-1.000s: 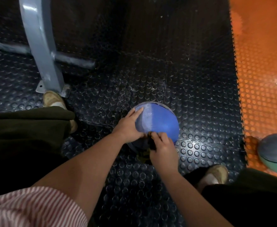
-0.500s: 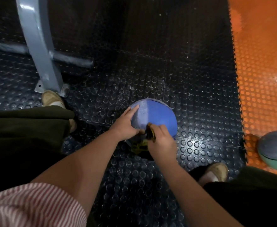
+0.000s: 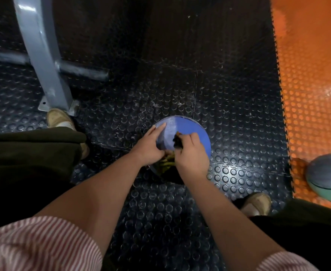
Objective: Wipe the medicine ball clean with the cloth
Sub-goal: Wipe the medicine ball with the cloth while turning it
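Note:
A blue medicine ball (image 3: 190, 132) sits on the dark studded floor mat between my feet. My left hand (image 3: 148, 145) lies flat against the ball's left side with its fingers straight. My right hand (image 3: 191, 157) grips a dark, yellow-patterned cloth (image 3: 177, 142) and presses it on the ball's top, near side. More of the cloth (image 3: 165, 163) hangs between my two hands, partly hidden by them. The ball's lower near part is covered by my hands and the cloth.
A grey metal frame leg (image 3: 43, 61) with a floor bar stands at the back left. My shoes (image 3: 60, 118) (image 3: 256, 202) flank the ball. An orange studded mat (image 3: 313, 75) lies to the right, with a grey-and-green ball (image 3: 327, 178) on its near edge.
My right hand has slid the cloth up from the ball's near edge onto its top. My left hand keeps its place on the ball's left side.

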A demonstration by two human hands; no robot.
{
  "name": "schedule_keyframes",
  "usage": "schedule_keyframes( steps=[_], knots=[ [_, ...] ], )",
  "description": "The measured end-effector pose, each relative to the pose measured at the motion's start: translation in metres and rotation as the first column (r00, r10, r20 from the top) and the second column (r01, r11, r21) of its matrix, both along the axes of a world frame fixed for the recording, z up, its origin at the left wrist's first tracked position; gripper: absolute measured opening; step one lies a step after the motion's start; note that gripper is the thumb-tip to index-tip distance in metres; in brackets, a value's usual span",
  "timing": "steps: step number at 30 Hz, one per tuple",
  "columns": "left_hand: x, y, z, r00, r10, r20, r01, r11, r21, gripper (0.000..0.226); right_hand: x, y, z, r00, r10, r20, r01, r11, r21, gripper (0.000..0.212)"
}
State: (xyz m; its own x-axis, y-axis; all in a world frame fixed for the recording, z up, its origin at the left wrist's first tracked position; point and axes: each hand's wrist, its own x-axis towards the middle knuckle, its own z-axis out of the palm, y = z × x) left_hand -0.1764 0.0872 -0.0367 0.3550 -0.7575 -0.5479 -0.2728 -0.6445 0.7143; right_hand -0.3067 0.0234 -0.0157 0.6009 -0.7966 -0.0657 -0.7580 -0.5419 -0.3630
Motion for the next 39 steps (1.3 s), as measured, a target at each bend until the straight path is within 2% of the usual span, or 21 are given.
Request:
schedule_keyframes(
  steps=[3,6,10,12,14,17,20,22,24,26,29,30,33,35,37,39],
  knots=[
    [0.002,0.0,-0.003,1.0,-0.019,0.025,0.019,1.0,0.011,0.095,-0.028,0.031,-0.011,0.998,0.048,0.029,-0.048,0.999,-0.016,0.027],
    [0.002,0.004,-0.005,0.999,-0.031,0.033,0.031,1.0,0.005,0.099,-0.043,0.046,-0.015,0.986,0.156,-0.061,-0.156,0.988,0.001,0.025],
    [0.002,0.003,-0.006,1.0,-0.016,0.023,0.016,1.0,-0.001,0.099,-0.028,0.032,-0.005,0.999,0.021,-0.035,-0.019,0.997,0.071,0.03],
    [0.003,0.0,-0.007,1.0,-0.006,0.016,0.006,1.0,-0.015,0.097,-0.01,0.013,0.003,0.999,-0.029,-0.02,0.03,0.999,0.043,0.031],
    [0.002,-0.002,-0.008,0.999,-0.001,0.033,0.001,1.0,-0.019,0.094,0.003,-0.001,0.005,0.998,-0.007,-0.069,0.009,0.999,0.032,0.031],
    [0.001,-0.006,-0.005,1.0,0.015,0.022,-0.015,1.0,-0.005,0.092,0.0,0.011,-0.003,1.0,-0.008,0.002,0.008,0.996,-0.089,0.026],
    [0.002,-0.008,-0.002,1.0,0.002,0.015,-0.003,1.0,0.03,0.095,-0.029,0.044,-0.024,0.99,0.122,-0.064,-0.131,0.979,-0.158,0.015],
    [0.001,-0.007,-0.001,1.0,0.001,0.013,-0.002,1.0,0.031,0.095,-0.047,0.058,-0.032,0.982,0.155,-0.104,-0.167,0.979,-0.117,0.01],
    [-0.001,-0.007,0.0,1.0,0.001,0.028,-0.002,1.0,0.02,0.095,-0.052,0.059,-0.033,0.985,0.148,-0.091,-0.154,0.986,-0.066,0.028],
    [-0.002,-0.007,0.0,0.999,0.004,0.033,-0.005,1.0,0.024,0.096,-0.044,0.049,-0.031,0.994,0.093,-0.057,-0.098,0.992,-0.08,0.036],
    [0.001,-0.008,0.001,1.0,0.011,0.018,-0.012,1.0,0.027,0.097,-0.014,0.016,-0.006,1.0,-0.03,-0.001,0.03,0.993,-0.111,0.023],
    [0.001,-0.008,0.001,1.0,0.008,0.02,-0.008,1.0,0.03,0.097,-0.006,0.004,-0.002,0.999,-0.037,-0.037,0.034,0.997,-0.075,0.017],
    [-0.001,-0.009,-0.001,1.0,0.01,0.016,-0.01,0.999,0.036,0.094,-0.005,0.006,-0.002,1.0,-0.009,-0.017,0.007,0.996,-0.084,0.022],
    [0.001,-0.01,-0.001,0.999,0.015,0.029,-0.016,0.999,0.042,0.095,-0.025,0.027,-0.017,0.995,0.098,-0.034,-0.101,0.989,-0.107,0.025],
    [0.001,-0.01,0.0,0.999,0.007,0.031,-0.008,0.999,0.048,0.095,-0.053,0.052,-0.038,0.97,0.198,-0.141,-0.201,0.98,-0.007,0.033],
    [-0.001,-0.009,0.002,1.0,0.005,0.016,-0.006,0.999,0.045,0.094,-0.073,0.058,-0.041,0.965,0.178,-0.191,-0.16,0.981,0.106,0.042]
  ],
)
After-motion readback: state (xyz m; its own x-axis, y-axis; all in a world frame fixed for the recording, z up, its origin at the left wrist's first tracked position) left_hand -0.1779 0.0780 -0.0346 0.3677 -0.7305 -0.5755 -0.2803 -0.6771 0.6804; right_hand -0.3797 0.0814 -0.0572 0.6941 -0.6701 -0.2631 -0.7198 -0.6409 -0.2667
